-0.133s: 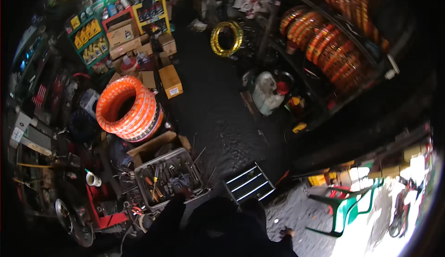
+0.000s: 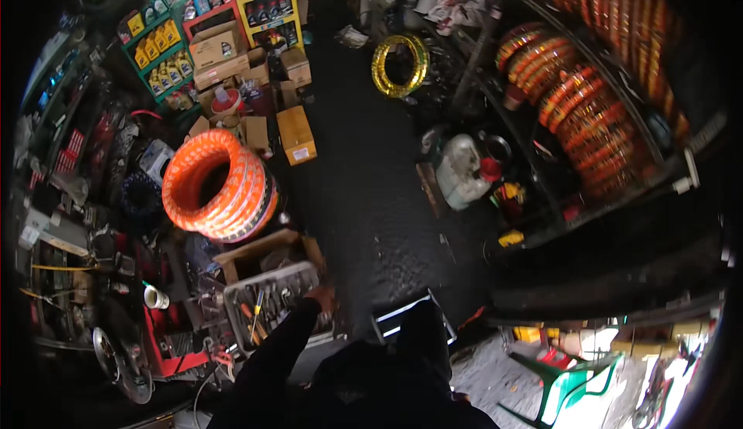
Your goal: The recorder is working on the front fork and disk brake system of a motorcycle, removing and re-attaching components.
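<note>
My left hand (image 2: 323, 299) reaches out over the right edge of a grey plastic tray (image 2: 232, 303); its fingers are too small and dark to read. Hand tools fill the tray, among them a screwdriver (image 2: 258, 305) with a yellow shaft or handle and several orange-handled tools. A cardboard box (image 2: 259, 248) with raised flaps stands just beyond. My right hand (image 2: 461, 396) shows only as a sliver beside my dark clothing, low in the picture, and its fingers are hidden. Ahead of my leg lies a metal frame with bright bars (image 2: 391, 328), partly covered by the leg.
Orange-wrapped tires (image 2: 255, 189) are stacked beyond the tray. A red metal stand (image 2: 182, 365) is at the left, with a white cup (image 2: 156, 297) nearby. A cloudy plastic jug (image 2: 458, 177) stands right of the dark floor, below racked tires (image 2: 588, 135). A green chair (image 2: 569, 382) is outside.
The view has shifted. My left hand has moved forward from the tray's near part to its right edge. My right hand, seen more fully before, is now mostly hidden beside my body.
</note>
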`<state>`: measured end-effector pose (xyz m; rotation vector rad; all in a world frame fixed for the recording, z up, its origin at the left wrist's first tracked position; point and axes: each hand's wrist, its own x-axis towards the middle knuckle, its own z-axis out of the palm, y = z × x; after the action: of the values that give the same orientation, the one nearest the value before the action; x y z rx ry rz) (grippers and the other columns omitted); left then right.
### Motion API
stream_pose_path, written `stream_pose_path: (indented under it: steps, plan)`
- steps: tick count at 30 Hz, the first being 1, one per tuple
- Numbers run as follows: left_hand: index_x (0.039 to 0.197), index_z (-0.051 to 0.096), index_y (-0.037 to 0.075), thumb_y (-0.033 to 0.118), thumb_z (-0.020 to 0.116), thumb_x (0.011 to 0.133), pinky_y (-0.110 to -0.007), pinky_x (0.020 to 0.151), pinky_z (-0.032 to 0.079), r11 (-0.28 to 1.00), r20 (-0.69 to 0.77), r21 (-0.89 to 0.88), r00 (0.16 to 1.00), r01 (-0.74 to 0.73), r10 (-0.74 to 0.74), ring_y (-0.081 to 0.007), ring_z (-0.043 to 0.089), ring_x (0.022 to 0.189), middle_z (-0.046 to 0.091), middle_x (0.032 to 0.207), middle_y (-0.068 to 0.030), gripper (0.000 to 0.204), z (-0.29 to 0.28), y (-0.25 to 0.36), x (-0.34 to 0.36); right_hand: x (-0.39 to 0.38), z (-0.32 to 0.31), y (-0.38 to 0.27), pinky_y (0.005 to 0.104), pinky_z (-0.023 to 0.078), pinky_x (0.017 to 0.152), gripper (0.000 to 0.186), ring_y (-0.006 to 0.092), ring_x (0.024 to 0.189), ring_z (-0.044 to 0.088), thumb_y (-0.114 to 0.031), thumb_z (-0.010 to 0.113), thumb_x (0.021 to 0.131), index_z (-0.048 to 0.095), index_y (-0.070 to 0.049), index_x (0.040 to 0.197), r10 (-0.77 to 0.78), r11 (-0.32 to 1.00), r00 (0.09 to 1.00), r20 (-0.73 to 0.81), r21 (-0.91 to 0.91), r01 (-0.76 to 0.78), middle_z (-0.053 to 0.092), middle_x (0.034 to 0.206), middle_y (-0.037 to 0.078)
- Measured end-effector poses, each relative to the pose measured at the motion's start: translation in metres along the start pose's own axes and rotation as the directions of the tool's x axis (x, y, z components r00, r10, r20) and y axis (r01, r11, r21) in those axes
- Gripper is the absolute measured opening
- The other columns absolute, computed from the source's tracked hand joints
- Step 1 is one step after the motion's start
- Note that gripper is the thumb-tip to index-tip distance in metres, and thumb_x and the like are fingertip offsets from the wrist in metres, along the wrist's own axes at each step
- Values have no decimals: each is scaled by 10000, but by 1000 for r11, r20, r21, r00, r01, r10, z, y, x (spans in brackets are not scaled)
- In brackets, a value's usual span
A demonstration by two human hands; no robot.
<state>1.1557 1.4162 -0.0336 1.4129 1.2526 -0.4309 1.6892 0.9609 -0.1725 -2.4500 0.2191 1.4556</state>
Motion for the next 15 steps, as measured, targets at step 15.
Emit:
stream_pose_path:
  steps: [15]
  plan:
    - [859, 589, 60, 163, 540, 828, -393, 802, 473, 520, -68, 531, 578, -669, 813, -254, 597, 887, 606, 877, -107, 119, -501, 451, -48, 9, 143, -893, 495, 478, 530, 236, 241, 720, 609, -351, 567, 900, 585, -122, 951, -490, 829, 839, 237, -170, 533, 609, 851, 61]
